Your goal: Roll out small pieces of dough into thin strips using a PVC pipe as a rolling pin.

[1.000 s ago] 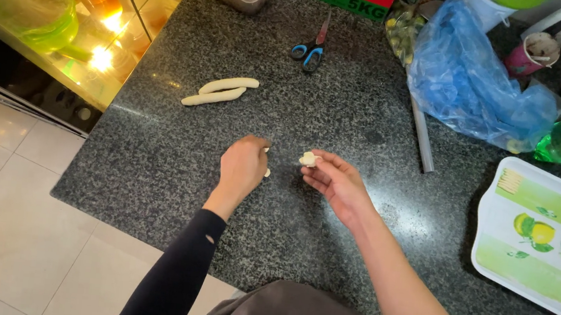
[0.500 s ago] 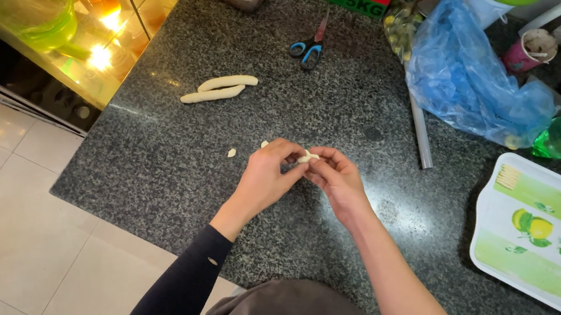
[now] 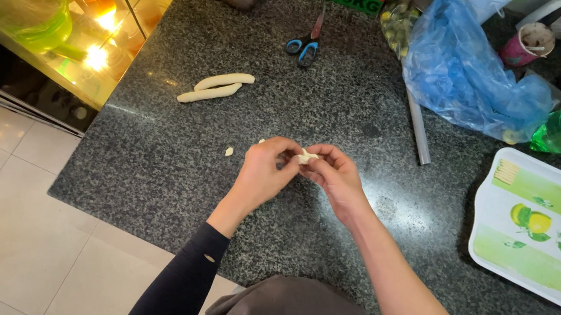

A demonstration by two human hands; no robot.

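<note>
Dough work is what we see here, on a dark speckled granite counter (image 3: 154, 165). Our left hand (image 3: 261, 173) and right hand (image 3: 337, 177) meet above the counter, and the fingertips of both are pinched closed on one small pale lump of dough (image 3: 305, 157), which is held between them, just off the stone as far as we can tell.

We judge the work to be in an early part. Two long pale rolled dough sticks (image 3: 217, 87) lie side by side and touching, on the counter beyond the lump and to its left; these look finished. One tiny pale crumb of dough (image 3: 229, 151) lies on the counter just left of the lump. The lump itself has no clear shape yet.

The white rectangular tray with green fruit print (image 3: 543, 234), to the right of the lump, carries no dough in the part that we can see. Blue-handled scissors (image 3: 306, 42) and a crumpled blue plastic bag (image 3: 471, 66) lie far beyond the lump, and no hand touches them.
</note>
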